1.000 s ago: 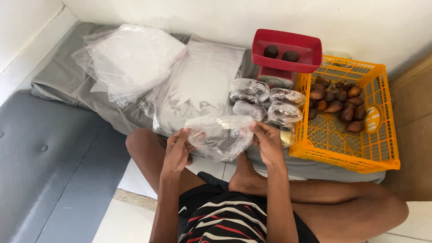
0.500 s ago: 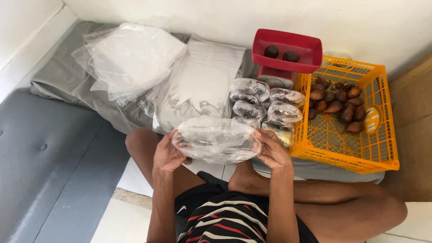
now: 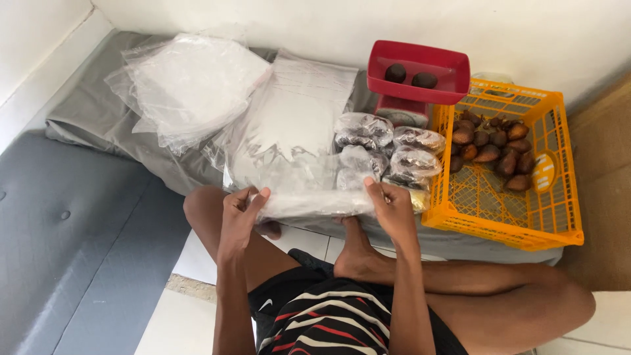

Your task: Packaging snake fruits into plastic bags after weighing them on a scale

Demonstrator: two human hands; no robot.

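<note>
Fingers pinching both ends of a clear bag (image 3: 309,205), left hand (image 3: 238,213) and right hand (image 3: 393,209), low over the lap before filled bags (image 3: 384,146); likely bag-opening step, needing mouth spread.

The person wore dark shorts (image 3: 289,296) with a small white mark near the hem of one leg, and a black top (image 3: 335,329) crossed by white and red stripes. The arms were bare of sleeves, and the left hand (image 3: 238,213) and right hand (image 3: 393,212) carried no gloves, rings or watch. The legs and the foot (image 3: 358,260) were bare too.
</note>
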